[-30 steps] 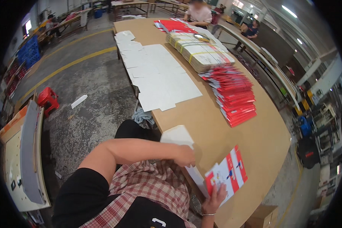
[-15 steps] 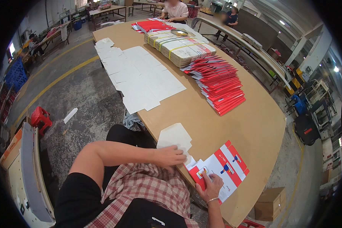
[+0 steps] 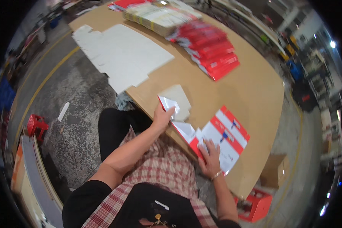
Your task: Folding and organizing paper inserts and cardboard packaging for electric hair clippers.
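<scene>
A red, white and blue printed carton blank [image 3: 225, 140] lies at the table's near edge. My left hand [image 3: 163, 117] grips its left end, thumb on the pale inner side, and that end is folded up off the table. Flat on the red left part of the blank rests my right hand [image 3: 210, 159], fingers stretched out. Beyond my left hand, partly covered by the raised end, is a whitish cardboard piece [image 3: 179, 98].
White-backed flat blanks [image 3: 125, 57] spread over the table's left side. A fanned pile of red folded cartons [image 3: 212, 49] lies far right of them, against a strapped bundle [image 3: 159, 17]. Red stools [image 3: 254, 205] and a brown box [image 3: 274, 171] stand on the floor.
My left hand has gone from lying over the whitish piece to gripping the blank's left end, which is now raised. My right hand stays on the blank. The whole view has shifted and blurred.
</scene>
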`<state>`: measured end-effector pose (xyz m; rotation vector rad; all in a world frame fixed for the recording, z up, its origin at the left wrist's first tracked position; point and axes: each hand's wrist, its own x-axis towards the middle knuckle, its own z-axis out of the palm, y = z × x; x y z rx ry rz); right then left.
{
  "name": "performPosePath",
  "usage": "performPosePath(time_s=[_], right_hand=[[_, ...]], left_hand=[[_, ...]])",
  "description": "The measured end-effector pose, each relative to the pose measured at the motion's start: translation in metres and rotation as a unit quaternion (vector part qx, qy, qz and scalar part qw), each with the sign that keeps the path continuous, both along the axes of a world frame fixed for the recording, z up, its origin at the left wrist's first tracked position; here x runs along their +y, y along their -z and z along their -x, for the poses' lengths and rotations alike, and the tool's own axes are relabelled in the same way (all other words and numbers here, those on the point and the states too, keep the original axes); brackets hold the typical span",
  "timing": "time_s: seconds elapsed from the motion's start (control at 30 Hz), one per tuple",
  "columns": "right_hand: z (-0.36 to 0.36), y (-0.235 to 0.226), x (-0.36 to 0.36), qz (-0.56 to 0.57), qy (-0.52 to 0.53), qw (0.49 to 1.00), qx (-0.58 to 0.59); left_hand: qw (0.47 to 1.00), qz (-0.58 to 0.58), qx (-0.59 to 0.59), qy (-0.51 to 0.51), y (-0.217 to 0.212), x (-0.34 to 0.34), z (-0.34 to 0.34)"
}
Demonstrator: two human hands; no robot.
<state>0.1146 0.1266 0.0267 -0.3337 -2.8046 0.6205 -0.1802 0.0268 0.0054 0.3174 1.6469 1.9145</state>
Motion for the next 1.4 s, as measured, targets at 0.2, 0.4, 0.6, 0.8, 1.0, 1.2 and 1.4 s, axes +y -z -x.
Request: performPosePath(time_s=[0.2,0.4,0.6,0.8,1.0,1.2,1.4], right_hand=[[0.007,0.001,0.0,-0.045,0.027,0.998,-0.032],[0.002,0.0,-0.005,-0.072,0.018,0.995,-0.073],[0.002,0.0,-0.005,-0.097,0.001,0.992,-0.076],[0.011,-0.001,-0.006,-0.064,0.052,0.991,-0.108],[-0.003,-0.004,0.026,-0.085,-0.001,0.991,-0.104],[-0.138,0.011,0.177,0.1,0.462,0.88,0.034],[-0.149,-0.033,0.246,0.524,0.202,0.825,0.059]], left_hand=[[0.721,0.001,0.611,0.327,-0.013,0.0,-0.005],[0.564,0.152,0.69,0.428,-0.022,-0.002,-0.022],[0.574,0.185,0.708,0.367,-0.012,-0.001,-0.033],[0.584,0.224,0.711,0.321,-0.021,0.012,-0.052],[0.599,0.286,0.672,0.329,-0.034,0.027,-0.018],[0.716,0.341,0.543,-0.276,-0.034,-0.059,0.174],[0.912,0.184,-0.081,-0.357,0.017,-0.173,0.302]])
